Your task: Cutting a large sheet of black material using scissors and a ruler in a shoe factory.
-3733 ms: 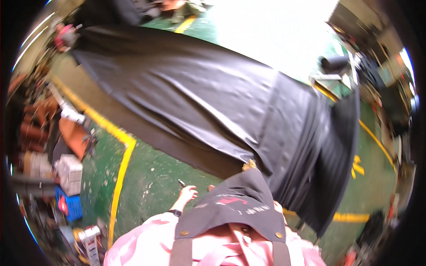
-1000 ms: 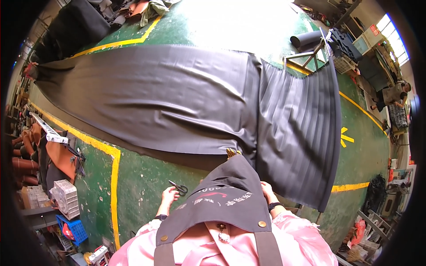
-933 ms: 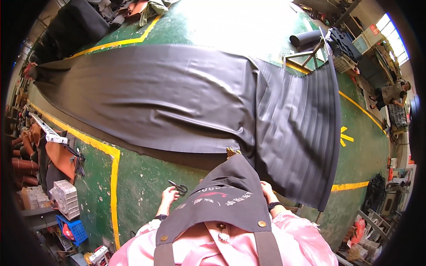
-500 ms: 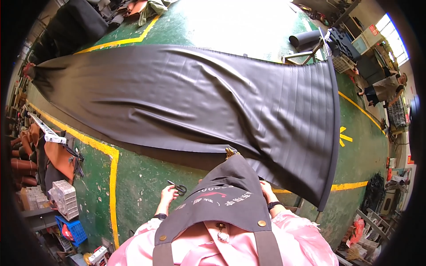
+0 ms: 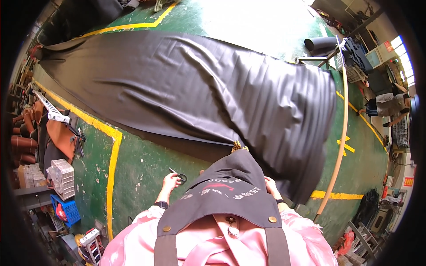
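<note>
My left hand point(image 5: 169, 182) is closed around a pair of black-handled scissors point(image 5: 181, 177), held out over the green floor left of my apron. My right hand point(image 5: 271, 186) is close to the near edge of a large dark sheet of leather-like material point(image 5: 195, 84); the apron partly hides its fingers, so its grip does not show. The sheet stretches across the view in long folds, its right end loose and blurred. Beyond that end a long bare tan pole point(image 5: 345, 115) runs from far to near. At the far left, another person's hand point(image 5: 34, 52) holds the sheet's gathered end.
Brown and black material pieces point(image 5: 62, 137), a white crate point(image 5: 61, 177) and a blue crate point(image 5: 65, 210) are at the left. A metal frame point(image 5: 313, 59) stands behind the sheet's right end. A person point(image 5: 390, 106) is at the far right. Yellow lines point(image 5: 113, 173) mark the floor.
The sheet's right end has come off the pole and dropped away to the left, leaving the pole bare. My view has shifted slightly; the scissors are still in my left hand.
</note>
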A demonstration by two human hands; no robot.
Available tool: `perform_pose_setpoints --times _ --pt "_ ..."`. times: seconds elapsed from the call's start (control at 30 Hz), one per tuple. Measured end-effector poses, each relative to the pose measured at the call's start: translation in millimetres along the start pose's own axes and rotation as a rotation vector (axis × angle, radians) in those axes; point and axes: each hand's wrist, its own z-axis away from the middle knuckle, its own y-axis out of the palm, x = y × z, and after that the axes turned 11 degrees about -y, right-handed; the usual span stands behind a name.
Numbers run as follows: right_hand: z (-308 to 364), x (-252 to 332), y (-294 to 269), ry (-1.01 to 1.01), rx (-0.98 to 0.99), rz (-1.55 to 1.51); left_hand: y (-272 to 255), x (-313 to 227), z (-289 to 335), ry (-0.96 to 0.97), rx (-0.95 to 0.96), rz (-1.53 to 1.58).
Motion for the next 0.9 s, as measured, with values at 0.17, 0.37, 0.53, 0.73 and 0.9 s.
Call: perform_pose_setpoints --times 0.17,0.37,0.53,0.73,0.9 --pt "-3 5 1 0.013 0.001 0.055 -1 10 0 -0.017 -0.012 0.011" --pt "-8 -9 -7 0.012 0.030 0.006 4 11 5 -0.022 0.009 0.011" --pt "-10 -14 -4 0.059 0.015 0.028 2 12 9 -0.039 0.034 0.017" --pt "-8 -24 0 0.092 0.004 -0.010 4 5 15 -0.062 0.015 -0.037" --pt "-14 -55 -5 0.070 0.010 -0.072 6 2 13 -0.089 0.030 -0.080"
